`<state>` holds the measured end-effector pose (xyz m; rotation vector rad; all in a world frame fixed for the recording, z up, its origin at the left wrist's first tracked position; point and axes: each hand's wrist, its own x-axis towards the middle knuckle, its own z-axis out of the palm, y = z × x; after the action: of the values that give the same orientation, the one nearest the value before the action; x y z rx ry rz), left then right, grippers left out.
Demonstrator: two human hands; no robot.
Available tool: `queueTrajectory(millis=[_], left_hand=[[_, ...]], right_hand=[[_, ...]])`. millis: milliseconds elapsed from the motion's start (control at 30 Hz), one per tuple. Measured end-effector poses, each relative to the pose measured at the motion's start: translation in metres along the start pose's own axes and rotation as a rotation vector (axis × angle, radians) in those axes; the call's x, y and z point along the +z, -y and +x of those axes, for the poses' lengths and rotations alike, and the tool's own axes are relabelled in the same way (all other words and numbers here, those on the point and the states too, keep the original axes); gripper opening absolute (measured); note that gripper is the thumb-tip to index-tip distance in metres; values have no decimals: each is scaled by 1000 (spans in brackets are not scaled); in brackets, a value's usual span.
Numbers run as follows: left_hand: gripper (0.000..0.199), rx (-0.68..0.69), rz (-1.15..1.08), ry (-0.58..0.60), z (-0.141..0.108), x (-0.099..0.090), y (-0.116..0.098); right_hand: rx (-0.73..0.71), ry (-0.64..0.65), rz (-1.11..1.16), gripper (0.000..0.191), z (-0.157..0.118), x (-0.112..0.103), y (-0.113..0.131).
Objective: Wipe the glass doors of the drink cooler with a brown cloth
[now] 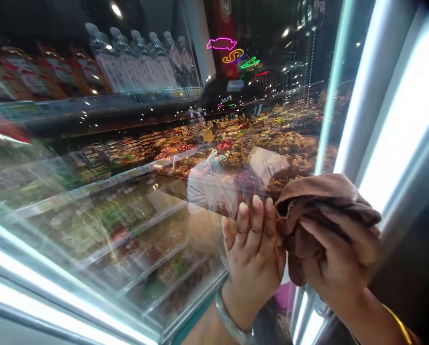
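Note:
A wide glass door (164, 191) fills the view, with shelves behind it and reflections on its surface. My left hand (253, 254) lies flat against the glass at lower centre, its fingers stretched upward, and holds nothing. A pale bangle circles that wrist. Just right of it, my right hand (343, 254) grips a bunched brown cloth (318, 191) near the door's right side. The cloth folds over the top of the fingers and hides part of them. A gold-coloured bangle shows on the right wrist.
Behind the glass, clear-capped bottles (138, 57) and amber bottles (56, 67) stand on an upper shelf (92, 108). Packaged goods fill lower shelves at the left. Bright light strips run down the right side (401, 105) and along the lower left (56, 287).

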<state>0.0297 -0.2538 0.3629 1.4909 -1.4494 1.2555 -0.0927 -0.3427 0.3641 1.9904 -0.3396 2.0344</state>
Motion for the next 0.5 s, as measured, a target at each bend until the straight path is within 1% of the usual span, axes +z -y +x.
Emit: queueTrajectory(millis=[67,167,200,267,333,367,433,500], left_hand=[[63,-9,5,13,-1,1,0],[63,17,3,40,-6,-2,0],[63,31,-1,55,-9,-4,1],[65,52,-16,93,-14,-9,4],[67,58,-33,120,-22,-12,7],[67,59,-35,126,-26,-13,8],[65,61,-28,137,-38,-13,11],[63,56,-3,153,-50,-13,14]], right_hand=[[10,-25,-8,21,-11,0,6],[74,-71,103,22,-26,7,20],[76,-80,157,26,-27,9,23],[28,-87,228,38,-24,13,25],[18,-78,218,48,-19,13,22],[23,-84,193,50,-20,13,20],[20,-76,174,40,-33,13,19],[-38,-31,232,24,-56,13,20]])
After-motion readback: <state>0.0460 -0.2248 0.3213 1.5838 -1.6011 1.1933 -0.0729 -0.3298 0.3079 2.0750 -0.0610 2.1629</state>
